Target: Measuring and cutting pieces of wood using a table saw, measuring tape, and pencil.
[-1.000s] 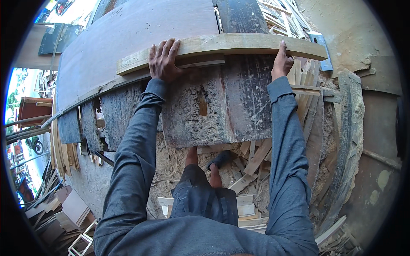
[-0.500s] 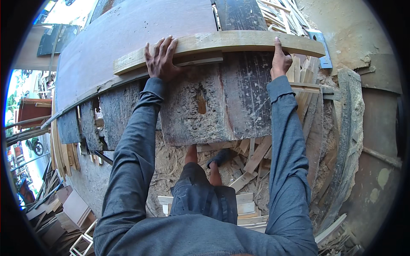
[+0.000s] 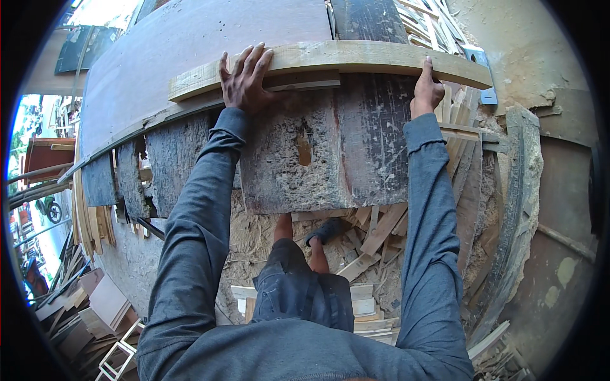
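Observation:
A long, pale wooden plank (image 3: 356, 54) lies across the worktop in front of me, its right end reaching past the dark slab. Near its left part, my left hand (image 3: 246, 81) rests with fingers spread over the wood, open. My right hand (image 3: 427, 92) grips the plank toward its right end, thumb up against the near face; its other fingers are mostly hidden. Below the plank, a thinner wooden strip (image 3: 308, 84) shows just right of my left hand. The dark, worn wooden slab (image 3: 267, 171) under my arms has a rough hole in it.
A smooth, broad board (image 3: 146, 82) covers the worktop's left side. Scrap wood (image 3: 379, 238) litters the sawdust-covered ground under the worktop. More offcuts (image 3: 105, 305) are piled at lower left. A rough timber slab (image 3: 518, 209) stands at right, near a blue metal piece (image 3: 486, 94).
The view has shifted slightly. My right hand and the plank's right end appear a little farther right. My left hand still lies spread on the plank.

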Available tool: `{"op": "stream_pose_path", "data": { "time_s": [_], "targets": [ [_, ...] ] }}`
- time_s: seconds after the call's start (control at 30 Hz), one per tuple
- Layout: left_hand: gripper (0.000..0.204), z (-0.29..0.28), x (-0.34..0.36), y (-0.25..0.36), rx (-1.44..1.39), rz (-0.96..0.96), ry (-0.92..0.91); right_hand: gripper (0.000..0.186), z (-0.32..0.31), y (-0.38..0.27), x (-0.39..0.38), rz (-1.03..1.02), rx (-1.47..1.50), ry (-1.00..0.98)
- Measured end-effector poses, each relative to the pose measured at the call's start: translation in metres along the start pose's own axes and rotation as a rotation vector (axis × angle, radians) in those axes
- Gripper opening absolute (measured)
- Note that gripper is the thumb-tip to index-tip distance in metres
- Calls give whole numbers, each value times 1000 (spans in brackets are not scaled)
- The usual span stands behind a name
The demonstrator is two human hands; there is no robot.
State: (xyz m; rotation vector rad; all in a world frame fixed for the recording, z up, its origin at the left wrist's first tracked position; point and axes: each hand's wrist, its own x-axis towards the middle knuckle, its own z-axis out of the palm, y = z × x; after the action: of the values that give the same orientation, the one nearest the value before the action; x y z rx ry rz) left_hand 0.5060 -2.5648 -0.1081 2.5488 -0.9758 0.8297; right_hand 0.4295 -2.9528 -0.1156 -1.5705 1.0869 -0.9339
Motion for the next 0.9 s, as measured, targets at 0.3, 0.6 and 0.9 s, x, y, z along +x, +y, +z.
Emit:
{"op": "stream_pose_path", "data": {
  "time_s": [0.3, 0.6, 0.9],
  "targets": [
    [110, -2, 0, 0, 144, 3, 10, 82, 0, -7, -3, 28, 10, -23],
    [98, -6, 1, 5, 44, -3, 24, 84, -3, -9, -3, 99, 34, -33],
    [96, -8, 4, 7, 49, -12, 26, 86, -5, -2, 3, 26, 71, -122]
  ]
}}
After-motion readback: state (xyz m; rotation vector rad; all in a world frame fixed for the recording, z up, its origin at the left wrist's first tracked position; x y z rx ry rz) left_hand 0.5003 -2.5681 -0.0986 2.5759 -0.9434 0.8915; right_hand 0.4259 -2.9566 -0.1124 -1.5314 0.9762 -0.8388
